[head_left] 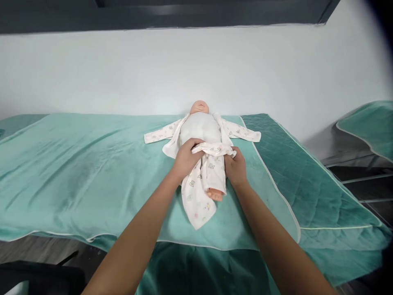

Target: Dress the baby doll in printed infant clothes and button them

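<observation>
A baby doll (200,127) lies on its back on the green bed cover, its head toward the wall. Its white printed jacket (167,132) is spread apart at the front, with both sleeves stretched out sideways. White printed trousers (214,172) cover its legs, and the waistband is bunched. My left hand (186,159) has its fingers closed on the left side of that waistband. On the other side, my right hand (236,167) pinches the waistband's right end. One doll foot (215,194) pokes out of a trouser leg; the other leg's cloth trails flat, no foot showing.
The smooth green cover (76,176) overlaps a quilted green layer (294,180) at the right. A white wall (123,73) rises behind, beneath a dark overhang (190,16). Metal bars (368,178) stand right of the bed, and a black object (39,276) is at lower left.
</observation>
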### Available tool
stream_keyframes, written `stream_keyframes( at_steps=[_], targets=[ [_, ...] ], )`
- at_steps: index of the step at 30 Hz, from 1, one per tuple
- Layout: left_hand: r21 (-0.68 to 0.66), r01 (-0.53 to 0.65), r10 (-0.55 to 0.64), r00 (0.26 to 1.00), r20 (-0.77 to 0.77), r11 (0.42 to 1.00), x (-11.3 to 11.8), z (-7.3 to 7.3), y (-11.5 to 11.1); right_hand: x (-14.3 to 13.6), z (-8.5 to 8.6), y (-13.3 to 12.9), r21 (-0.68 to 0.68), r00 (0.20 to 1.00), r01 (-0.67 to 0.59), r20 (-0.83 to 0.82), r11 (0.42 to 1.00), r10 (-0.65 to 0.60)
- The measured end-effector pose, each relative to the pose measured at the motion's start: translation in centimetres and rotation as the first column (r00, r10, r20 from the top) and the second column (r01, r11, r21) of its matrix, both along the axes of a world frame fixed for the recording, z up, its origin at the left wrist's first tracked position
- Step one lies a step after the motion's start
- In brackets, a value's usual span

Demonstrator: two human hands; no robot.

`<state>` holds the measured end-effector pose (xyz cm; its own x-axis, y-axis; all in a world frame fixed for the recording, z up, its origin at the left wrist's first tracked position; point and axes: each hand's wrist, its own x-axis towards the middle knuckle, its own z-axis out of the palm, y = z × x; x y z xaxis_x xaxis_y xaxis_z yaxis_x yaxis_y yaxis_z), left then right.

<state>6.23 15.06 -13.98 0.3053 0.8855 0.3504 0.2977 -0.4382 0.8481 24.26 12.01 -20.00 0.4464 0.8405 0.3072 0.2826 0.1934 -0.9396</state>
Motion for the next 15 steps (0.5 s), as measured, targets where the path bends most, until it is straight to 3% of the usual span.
stream_keyframes(
  at_steps=[5, 9, 12, 15],
  targets=[
    [-0.188, 0.116, -0.064, 0.963, 0.263, 0.975, -2.0, -1.4, -0.5, -0.4, 0.3, -0.8, -0.012, 0.997, -0.001, 0.075, 1.000, 0.002],
    [-0.240, 0.168, -0.074, 0.931, 0.358, 0.956, -2.7, -1.6, -0.7, -0.7, 0.6, -2.1, 0.155, 0.961, -0.010, 0.273, 0.988, -0.033],
    [-0.297, 0.197, -0.047, 0.894, 0.445, 0.934, -2.9, -1.8, -0.6, -0.8, 1.5, -2.8, 0.274, 0.895, -0.183, 0.443, 0.944, 0.046],
    [-0.330, 0.234, -0.018, 0.838, 0.545, 0.914, -3.1, -2.2, -0.3, -1.0, 3.8, -2.2, 0.192, 0.778, -0.410, 0.583, 0.892, 0.233]
  ],
)
